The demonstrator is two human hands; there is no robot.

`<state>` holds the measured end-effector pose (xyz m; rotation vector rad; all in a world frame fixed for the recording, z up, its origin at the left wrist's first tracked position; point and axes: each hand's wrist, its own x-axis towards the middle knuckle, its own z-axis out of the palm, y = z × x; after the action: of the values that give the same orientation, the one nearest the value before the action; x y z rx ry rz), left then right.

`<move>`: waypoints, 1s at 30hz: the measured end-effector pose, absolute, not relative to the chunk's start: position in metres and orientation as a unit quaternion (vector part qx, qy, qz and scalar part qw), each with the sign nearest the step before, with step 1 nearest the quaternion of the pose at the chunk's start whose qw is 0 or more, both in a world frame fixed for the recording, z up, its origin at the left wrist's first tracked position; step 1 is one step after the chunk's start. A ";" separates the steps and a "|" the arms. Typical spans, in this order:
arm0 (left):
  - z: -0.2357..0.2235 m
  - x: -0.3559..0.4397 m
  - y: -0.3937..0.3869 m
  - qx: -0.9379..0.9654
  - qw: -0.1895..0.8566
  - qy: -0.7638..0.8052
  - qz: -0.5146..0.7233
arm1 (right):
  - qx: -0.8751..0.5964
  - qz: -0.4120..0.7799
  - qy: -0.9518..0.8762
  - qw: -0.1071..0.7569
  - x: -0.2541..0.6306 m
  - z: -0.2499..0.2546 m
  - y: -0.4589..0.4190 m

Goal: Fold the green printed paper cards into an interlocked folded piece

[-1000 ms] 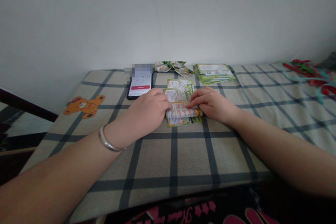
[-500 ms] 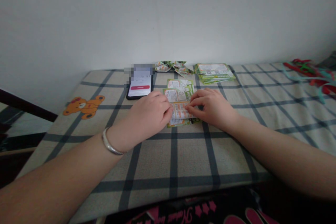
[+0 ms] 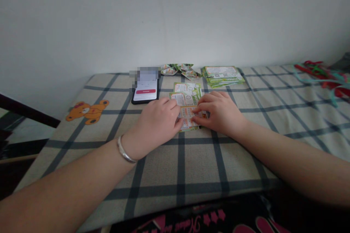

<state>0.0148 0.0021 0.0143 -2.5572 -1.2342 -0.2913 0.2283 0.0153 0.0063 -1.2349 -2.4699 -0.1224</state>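
Note:
Between my hands lies a printed leaflet in white, orange and green, its near part folded over. My left hand grips the leaflet's left edge, thumb curled toward the near side. On the right edge, my right hand pinches the paper between thumb and fingers. Just beyond, another green-and-white leaflet shows partly from under the folded one. A silver bangle sits on my left wrist. My fingertips hide parts of the leaflet's edges.
A phone with a lit screen lies left of the leaflets. Folded paper pieces and a stack of green leaflets rest by the wall. Red, green and teal strips lie far right. A bear cutout is on the checked tablecloth.
The leaflet's folded near part has come down flatter over the paper beneath. My left hand and its bangle have shifted slightly right; my right thumb has moved a little left.

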 end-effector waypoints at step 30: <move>0.007 0.010 0.001 -0.880 0.154 -0.440 -0.086 | -0.410 -0.030 -0.894 0.178 0.231 0.004 0.023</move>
<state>0.0104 0.0006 0.0075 -2.5233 -1.2616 -0.2468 0.2315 0.0226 0.0040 -1.1603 -2.5297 -0.0855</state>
